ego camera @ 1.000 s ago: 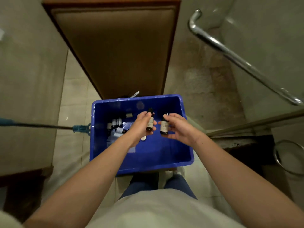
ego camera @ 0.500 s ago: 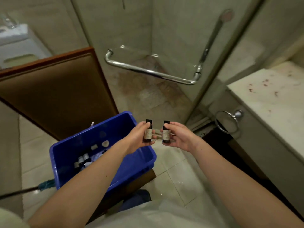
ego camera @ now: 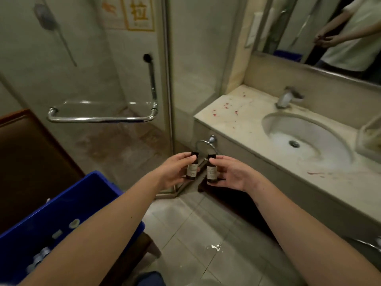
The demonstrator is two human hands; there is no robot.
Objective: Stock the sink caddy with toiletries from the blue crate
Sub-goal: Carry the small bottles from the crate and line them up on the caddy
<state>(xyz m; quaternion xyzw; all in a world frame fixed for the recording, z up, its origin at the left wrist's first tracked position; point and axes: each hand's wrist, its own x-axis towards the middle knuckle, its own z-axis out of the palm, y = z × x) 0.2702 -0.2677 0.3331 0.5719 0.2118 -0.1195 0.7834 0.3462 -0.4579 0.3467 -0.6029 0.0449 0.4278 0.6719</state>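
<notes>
Two small dark bottles with black caps and pale labels are held upright side by side, well left of the sink [ego camera: 305, 139]: the left bottle [ego camera: 192, 169] in the left hand [ego camera: 173, 172], the right bottle [ego camera: 212, 172] in the right hand [ego camera: 231, 174]. The blue crate [ego camera: 86, 195] sits farther left of the sink, open-topped, holding small toiletries [ego camera: 57, 234]. The caddy [ego camera: 369, 137], blurred and cut off, stands just right of the sink.

One wide-angle camera rides on the person's head, facing forward and steeply down along both forearms. The left hand [ego camera: 175, 172] and right hand [ego camera: 231, 174] meet at frame centre, at arm's length, holding the left bottle [ego camera: 192, 168] and right bottle [ego camera: 212, 170] left of the sink [ego camera: 278, 129] and nearer the lens than it. The blue crate [ego camera: 82, 203], far left of the sink, is cut by the lower edge. The mirror [ego camera: 329, 27] above the sink reflects the wearer's torso.
</notes>
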